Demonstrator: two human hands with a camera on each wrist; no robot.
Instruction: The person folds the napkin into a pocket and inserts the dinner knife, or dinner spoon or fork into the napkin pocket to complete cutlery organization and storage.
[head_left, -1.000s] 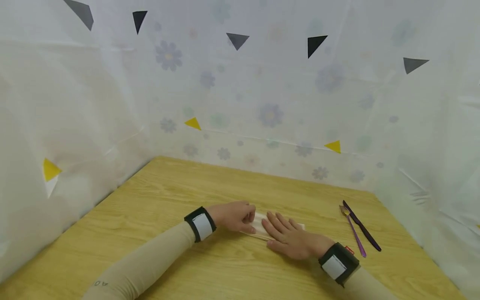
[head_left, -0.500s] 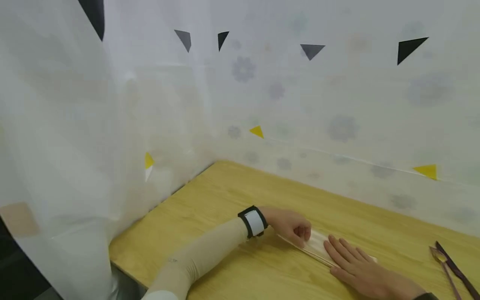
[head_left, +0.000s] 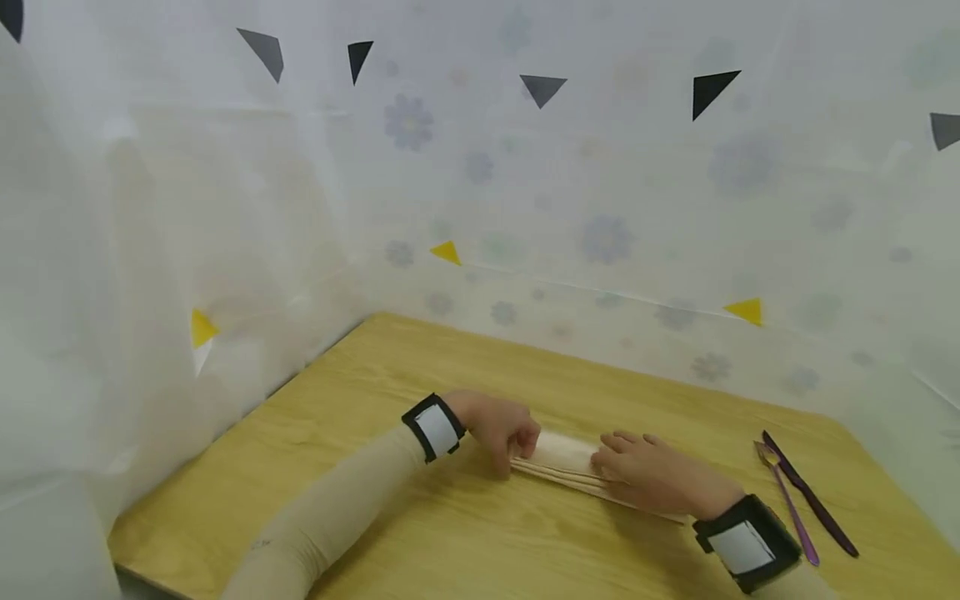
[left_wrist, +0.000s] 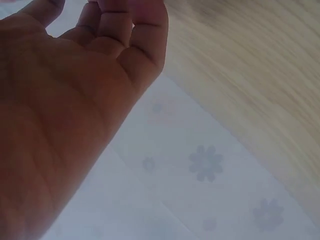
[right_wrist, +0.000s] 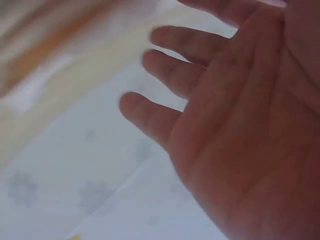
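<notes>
In the head view, just below the middle of the frame, the folded cream cloth (head_left: 558, 458) lies flat on the wooden surface (head_left: 360, 400). My left hand (head_left: 501, 427) has its fingers curled down onto the cloth's left end, though I cannot tell whether they pinch it. My right hand (head_left: 648, 473) lies over the right part, fingers loosely bent. I'd judge the fold goes best with the layered edges lined up and even pressure on the crease. There is open wood left and behind; at lower right a purple spoon (head_left: 786, 498) and dark knife (head_left: 808, 492) sit near the surface's edge. In the left wrist view my fingers (left_wrist: 131, 35) are curled inward, nothing visibly between them. In the right wrist view my fingers (right_wrist: 170, 75) are spread and slightly bent.
</notes>
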